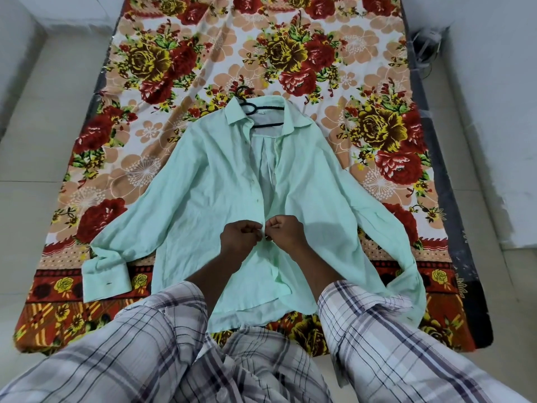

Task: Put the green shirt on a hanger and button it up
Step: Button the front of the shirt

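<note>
The shirt (209, 181), on a hanger (255, 110), lay on a floral sheet (334, 53) over a mattress (444, 181) on a pale floor (43, 112). The left hand (239, 235) and right hand (286, 231) were closed, pinching its front edges together.

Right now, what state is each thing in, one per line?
Shirt: flat on the bedsheet, front open above the hands, sleeves spread.
Hanger: inside the collar, hook sticking out.
Left hand: pinching the placket mid-front.
Right hand: pinching the opposite edge, touching the left.
</note>
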